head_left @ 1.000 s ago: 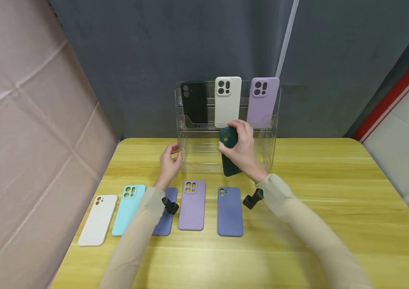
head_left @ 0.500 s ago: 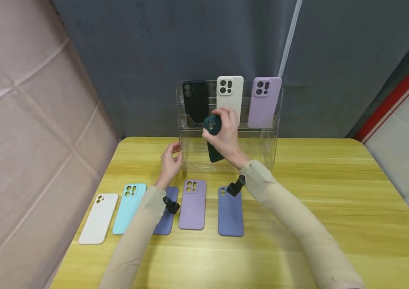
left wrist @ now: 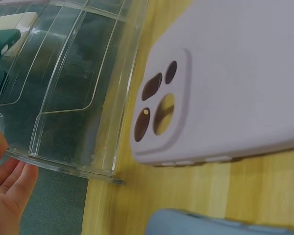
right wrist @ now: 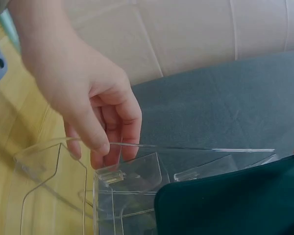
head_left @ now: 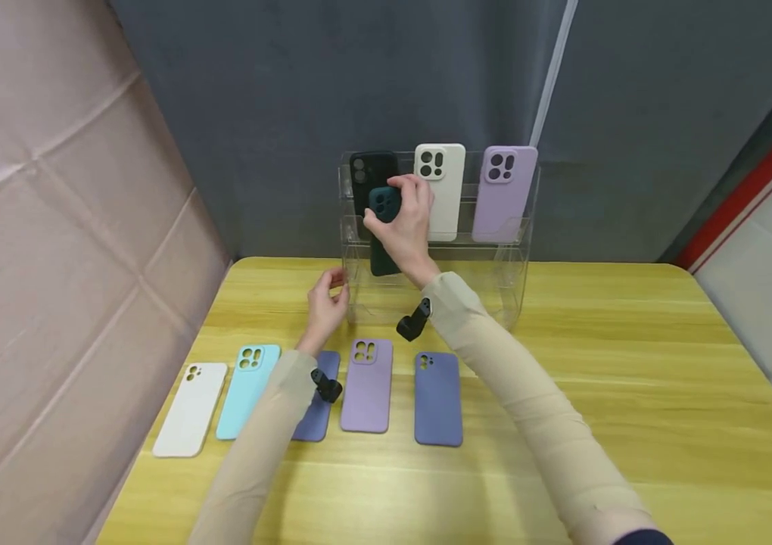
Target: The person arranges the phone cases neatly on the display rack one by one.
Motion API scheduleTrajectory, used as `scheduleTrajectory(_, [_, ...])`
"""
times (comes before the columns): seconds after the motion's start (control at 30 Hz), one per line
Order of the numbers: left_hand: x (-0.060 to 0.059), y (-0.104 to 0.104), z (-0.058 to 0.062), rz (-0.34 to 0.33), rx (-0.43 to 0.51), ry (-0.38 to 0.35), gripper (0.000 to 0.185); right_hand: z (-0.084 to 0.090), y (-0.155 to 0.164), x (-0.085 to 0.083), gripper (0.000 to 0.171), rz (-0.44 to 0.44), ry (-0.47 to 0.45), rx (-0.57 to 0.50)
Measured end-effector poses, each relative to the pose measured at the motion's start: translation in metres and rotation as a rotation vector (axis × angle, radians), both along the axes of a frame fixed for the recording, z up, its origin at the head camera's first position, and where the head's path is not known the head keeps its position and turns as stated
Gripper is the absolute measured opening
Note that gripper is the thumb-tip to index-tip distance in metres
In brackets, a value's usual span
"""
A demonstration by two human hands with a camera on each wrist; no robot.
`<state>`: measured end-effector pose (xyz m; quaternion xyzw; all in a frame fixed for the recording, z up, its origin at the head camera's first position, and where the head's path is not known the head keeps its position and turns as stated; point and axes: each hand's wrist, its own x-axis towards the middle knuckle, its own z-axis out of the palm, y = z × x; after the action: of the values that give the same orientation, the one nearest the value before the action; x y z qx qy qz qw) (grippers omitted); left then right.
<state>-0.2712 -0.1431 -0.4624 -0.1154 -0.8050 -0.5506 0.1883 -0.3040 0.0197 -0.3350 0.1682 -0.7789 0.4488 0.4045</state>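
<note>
Right hand [head_left: 408, 219] grips green case [head_left: 383, 227].

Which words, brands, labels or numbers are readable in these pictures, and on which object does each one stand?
None: no readable text in any view.
The dark green case held by the right hand is plain.
The cases in the clear rack and those lying on the table carry no print.
The lilac case seen close up shows only camera holes.

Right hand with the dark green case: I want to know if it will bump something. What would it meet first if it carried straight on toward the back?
Probably the black case standing in the clear rack. The right hand holds the dark green case right in front of it, though depth is hard to judge.
</note>
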Motion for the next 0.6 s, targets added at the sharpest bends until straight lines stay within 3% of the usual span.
scheduleTrajectory(0.3, [-0.001,0.003,-0.004,-0.003,-0.003,0.021,0.028,-0.015,-0.008,-0.015,0.043,-0.078,-0.025,-0.054])
scheduleTrajectory(0.6, [-0.001,0.005,-0.004,0.014,-0.021,0.016,0.027,-0.029,-0.018,-0.019,0.043,-0.131,-0.012,-0.076])
